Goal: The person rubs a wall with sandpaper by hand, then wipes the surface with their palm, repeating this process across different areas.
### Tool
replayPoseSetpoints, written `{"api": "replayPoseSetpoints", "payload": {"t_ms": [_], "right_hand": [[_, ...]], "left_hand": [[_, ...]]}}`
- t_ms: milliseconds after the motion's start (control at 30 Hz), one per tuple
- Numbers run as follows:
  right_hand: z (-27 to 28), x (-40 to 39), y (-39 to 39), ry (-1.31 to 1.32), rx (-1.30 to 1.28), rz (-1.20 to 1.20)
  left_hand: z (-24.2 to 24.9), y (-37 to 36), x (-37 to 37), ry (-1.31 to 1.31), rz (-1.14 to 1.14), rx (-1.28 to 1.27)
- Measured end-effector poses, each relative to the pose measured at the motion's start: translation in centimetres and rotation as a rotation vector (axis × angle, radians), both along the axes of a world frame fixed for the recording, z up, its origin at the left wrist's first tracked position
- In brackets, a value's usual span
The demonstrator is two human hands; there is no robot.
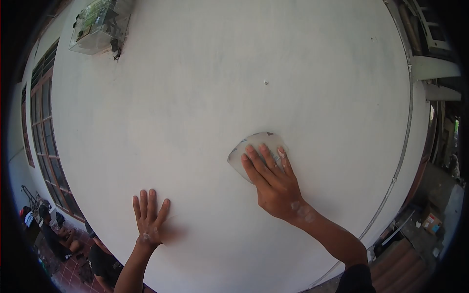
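A pale sheet (238, 155), which looks like sandpaper, lies against the white wall (195, 97). My right hand (273, 178) presses it flat with the fingers spread over it; the sheet's edges show above and to the left of the fingers. Lower and to the left, my left hand (150, 219) rests on the bare wall with its fingers apart and holds nothing. Whitish dust marks both wrists and a right fingertip.
A clear box (95, 29) is fixed at the upper left. A conduit (408, 127) runs down the wall's right side. Windows (46, 132) stand left; people (58, 237) sit on the tiled floor below. A carton (432, 223) lies lower right.
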State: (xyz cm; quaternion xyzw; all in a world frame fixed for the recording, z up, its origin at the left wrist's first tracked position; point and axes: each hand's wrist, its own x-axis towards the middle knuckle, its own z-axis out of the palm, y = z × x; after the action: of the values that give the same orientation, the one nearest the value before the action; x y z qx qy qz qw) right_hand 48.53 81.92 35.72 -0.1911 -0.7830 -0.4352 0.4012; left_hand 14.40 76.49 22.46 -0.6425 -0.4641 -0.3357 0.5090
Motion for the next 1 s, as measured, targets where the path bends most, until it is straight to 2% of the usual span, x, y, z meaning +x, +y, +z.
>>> {"api": "replayPoseSetpoints", "payload": {"t_ms": [100, 167, 233, 300, 367, 433, 500, 600, 700, 800, 900, 933, 1000], "right_hand": [[-5.3, -0.4, -0.4, -0.102, -0.015, 0.014], [-6.7, 0.1, -0.3, -0.307, -0.091, 0.144], [-3.8, 0.7, 0.0, -0.283, -0.084, 0.11], [0.2, 1.5, 0.2, -0.187, 0.069, 0.006], [3.5, 2.4, 0.5, -0.111, 0.118, -0.049], [3.0, 2.5, 0.5, -0.002, 0.133, -0.093], [0.5, 2.0, 0.4, 0.079, 0.082, -0.028], [-3.1, 0.5, 0.2, -0.023, 0.048, 0.05], [-0.7, 0.3, 0.3, -0.137, -0.004, 0.133], [2.9, 0.5, -0.3, -0.015, 0.111, -0.037], [-0.6, 0.3, -0.8, -0.014, 0.065, -0.061], [-3.1, 0.0, -1.0, -0.061, -0.016, 0.016], [-6.7, -0.7, -0.8, -0.175, -0.083, 0.106]], "left_hand": [[-0.1, -0.6, -0.1, 0.014, 0.011, -0.027], [0.5, -0.2, 0.0, 0.04, -0.019, -0.025], [0.0, -0.1, -0.1, 0.016, 0.009, -0.014], [-0.3, -0.4, 0.0, 0.002, -0.006, -0.026], [-0.1, -0.2, -0.2, 0.031, 0.047, -0.021], [0.2, -0.2, -0.1, 0.05, 0.025, -0.023], [0.3, -0.3, 0.1, 0.051, 0.041, -0.005], [0.2, -0.4, -0.1, 0.057, 0.058, -0.012], [0.4, -0.5, -0.1, 0.079, 0.044, -0.034], [0.3, -0.6, 0.1, 0.061, 0.038, -0.035], [0.3, -0.5, 0.1, 0.019, 0.02, -0.033], [0.2, -0.5, -0.1, 0.028, 0.053, -0.023], [0.4, -0.4, 0.0, 0.012, -0.027, -0.004]]}}
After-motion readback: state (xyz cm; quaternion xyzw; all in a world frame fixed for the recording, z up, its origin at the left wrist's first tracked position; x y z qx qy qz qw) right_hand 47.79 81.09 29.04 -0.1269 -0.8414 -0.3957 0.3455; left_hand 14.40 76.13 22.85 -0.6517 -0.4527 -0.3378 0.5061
